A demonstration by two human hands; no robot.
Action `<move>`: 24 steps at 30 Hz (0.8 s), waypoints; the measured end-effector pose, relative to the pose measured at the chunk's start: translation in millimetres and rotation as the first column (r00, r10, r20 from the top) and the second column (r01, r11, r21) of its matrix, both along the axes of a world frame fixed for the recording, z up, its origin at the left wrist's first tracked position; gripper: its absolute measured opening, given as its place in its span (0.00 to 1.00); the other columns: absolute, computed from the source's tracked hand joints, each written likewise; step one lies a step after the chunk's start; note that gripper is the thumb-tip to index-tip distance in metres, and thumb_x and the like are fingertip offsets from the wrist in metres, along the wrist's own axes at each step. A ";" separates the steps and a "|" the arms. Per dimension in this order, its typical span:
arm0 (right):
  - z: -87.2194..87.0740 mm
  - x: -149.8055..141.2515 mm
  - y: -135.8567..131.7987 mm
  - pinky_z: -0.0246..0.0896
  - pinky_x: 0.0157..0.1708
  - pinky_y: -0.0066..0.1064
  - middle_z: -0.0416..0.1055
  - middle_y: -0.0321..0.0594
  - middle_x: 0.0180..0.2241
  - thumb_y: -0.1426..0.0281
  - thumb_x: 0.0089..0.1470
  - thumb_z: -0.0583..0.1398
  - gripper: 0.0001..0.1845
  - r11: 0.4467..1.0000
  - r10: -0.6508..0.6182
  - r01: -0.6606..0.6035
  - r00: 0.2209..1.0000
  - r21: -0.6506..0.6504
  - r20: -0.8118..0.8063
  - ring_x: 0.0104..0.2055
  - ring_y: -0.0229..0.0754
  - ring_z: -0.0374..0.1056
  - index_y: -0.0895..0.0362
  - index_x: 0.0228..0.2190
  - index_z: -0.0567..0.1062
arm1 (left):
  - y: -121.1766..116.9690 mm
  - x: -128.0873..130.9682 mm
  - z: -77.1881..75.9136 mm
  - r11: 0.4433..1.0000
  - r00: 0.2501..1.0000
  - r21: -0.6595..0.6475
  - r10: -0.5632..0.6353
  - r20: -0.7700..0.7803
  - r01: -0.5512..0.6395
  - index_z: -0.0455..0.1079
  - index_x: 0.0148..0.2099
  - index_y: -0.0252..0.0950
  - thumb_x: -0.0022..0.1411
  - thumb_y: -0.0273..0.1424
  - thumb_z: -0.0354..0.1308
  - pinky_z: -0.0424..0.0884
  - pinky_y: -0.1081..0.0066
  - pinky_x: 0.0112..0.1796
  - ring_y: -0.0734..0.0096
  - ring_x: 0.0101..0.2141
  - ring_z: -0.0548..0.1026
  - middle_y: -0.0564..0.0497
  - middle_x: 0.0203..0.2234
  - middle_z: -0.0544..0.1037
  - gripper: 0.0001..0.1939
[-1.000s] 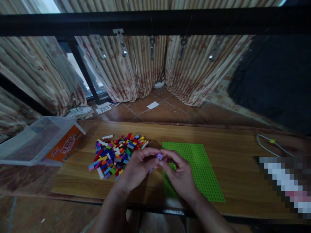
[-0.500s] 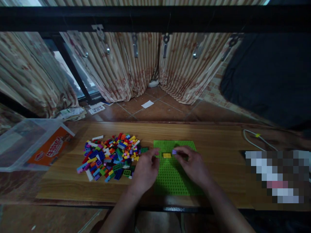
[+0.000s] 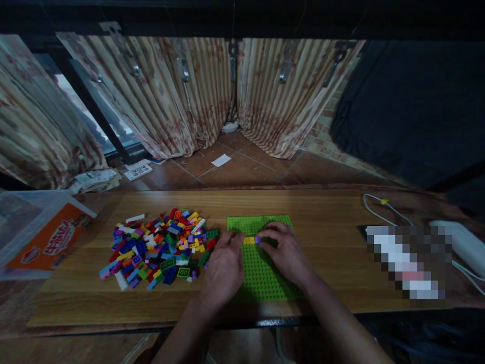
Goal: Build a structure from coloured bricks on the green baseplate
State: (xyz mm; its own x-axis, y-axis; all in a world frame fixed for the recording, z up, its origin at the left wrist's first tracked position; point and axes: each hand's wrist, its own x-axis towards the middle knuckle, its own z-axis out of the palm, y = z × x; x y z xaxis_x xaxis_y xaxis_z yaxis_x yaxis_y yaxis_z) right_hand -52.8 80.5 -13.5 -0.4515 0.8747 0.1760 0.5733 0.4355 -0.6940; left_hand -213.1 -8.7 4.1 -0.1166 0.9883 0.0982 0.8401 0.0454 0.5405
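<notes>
A green studded baseplate [image 3: 265, 283] lies on the wooden table, with a yellow brick [image 3: 249, 240] on its upper part. My right hand [image 3: 284, 250] pinches a small purple brick [image 3: 258, 239] against the yellow brick's right end; whether it is pressed fully down I cannot tell. At the other end, my left hand [image 3: 223, 263] is closed, its thumb and forefinger touching or very near the yellow brick. Anything between those left fingertips is hidden.
A loose heap of coloured bricks [image 3: 159, 247] spreads over the table [image 3: 329, 217] left of the baseplate. Farther left stands a clear plastic box [image 3: 87, 199] with an orange label. On the right are a blurred-out object [image 3: 407, 268], a white cable [image 3: 373, 210] and a white device [image 3: 460, 242].
My right hand has brought the purple brick leftward against the yellow brick. My left fingertips have closed in on the yellow brick's left end. The whole view has shifted slightly.
</notes>
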 end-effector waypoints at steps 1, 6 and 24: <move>-0.8 0.0 0.3 0.59 0.52 0.44 0.70 0.41 0.43 0.72 0.52 0.64 0.09 1.000 0.001 -0.001 1.000 0.000 0.008 0.49 0.47 0.64 0.50 0.35 0.81 | -0.2 0.0 -0.8 1.000 1.000 0.004 -0.006 -0.017 0.007 0.66 0.58 0.34 0.63 0.19 0.47 0.69 0.62 0.54 0.61 0.50 0.71 0.43 0.50 0.70 0.23; 0.1 0.0 0.5 0.59 0.52 0.44 0.70 0.41 0.44 0.72 0.53 0.63 0.09 1.000 0.002 -0.002 0.999 -0.008 0.034 0.49 0.47 0.64 0.50 0.36 0.82 | -2.9 2.9 -1.8 0.999 0.992 0.001 -0.042 -0.120 0.042 0.65 0.60 0.38 0.62 0.19 0.48 0.68 0.61 0.54 0.61 0.52 0.70 0.43 0.54 0.68 0.26; 1.8 -2.2 3.3 0.59 0.53 0.45 0.71 0.42 0.44 0.75 0.51 0.64 0.11 1.000 0.016 -0.016 0.998 -0.006 0.066 0.50 0.48 0.64 0.50 0.35 0.82 | -0.6 36.5 18.4 0.979 0.847 -0.202 -0.130 -0.515 0.027 0.63 0.63 0.35 0.62 0.17 0.47 0.76 0.59 0.44 0.53 0.49 0.72 0.42 0.58 0.69 0.28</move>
State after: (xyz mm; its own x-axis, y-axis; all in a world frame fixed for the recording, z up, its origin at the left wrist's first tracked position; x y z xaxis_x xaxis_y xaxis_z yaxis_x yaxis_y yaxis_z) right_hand -55.0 83.8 -11.7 -0.4759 0.8683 0.1400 0.6113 0.4410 -0.6571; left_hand -176.6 -9.3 22.5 -0.0195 0.9981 -0.0579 0.9998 0.0201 0.0081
